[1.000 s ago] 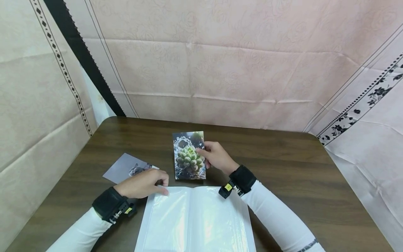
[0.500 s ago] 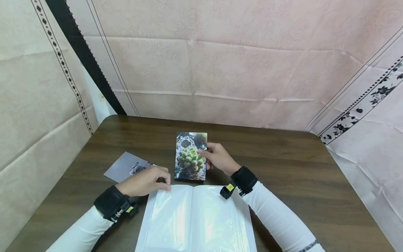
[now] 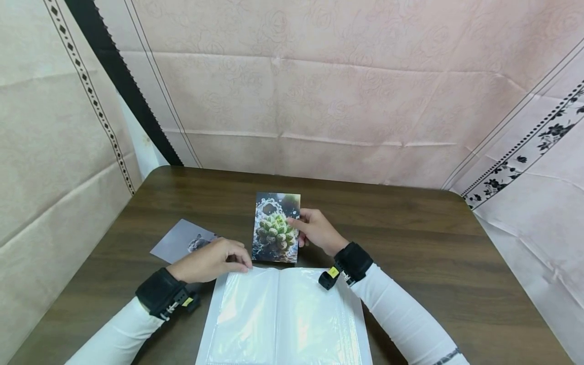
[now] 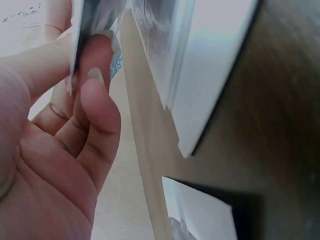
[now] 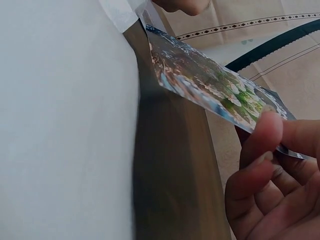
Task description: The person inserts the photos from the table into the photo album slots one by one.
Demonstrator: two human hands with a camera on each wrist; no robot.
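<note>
My right hand (image 3: 318, 232) pinches the right edge of a succulent photo (image 3: 275, 233), thumb on its printed face. The photo is held just past the top edge of an open photo album (image 3: 319, 314) with clear plastic pockets. In the right wrist view the succulent photo (image 5: 200, 80) slants above the table. At the album's upper left corner, my left hand (image 3: 212, 261) pinches the top edge of a plastic pocket (image 4: 97, 17) between thumb and fingers. Partly behind that hand lies a second photo (image 3: 180, 242), grey with a dark animal-like shape; its right part is hidden.
The brown wooden table (image 3: 410, 253) carries the album at its near edge. Pale patterned cloth (image 3: 319, 101) hangs behind and at both sides. Each wrist wears a black strap (image 3: 160, 294) with a small camera.
The succulent photo has shifted slightly right and a little toward the album. My left fingers have moved slightly right along the pocket's top edge. The grey photo stays put.
</note>
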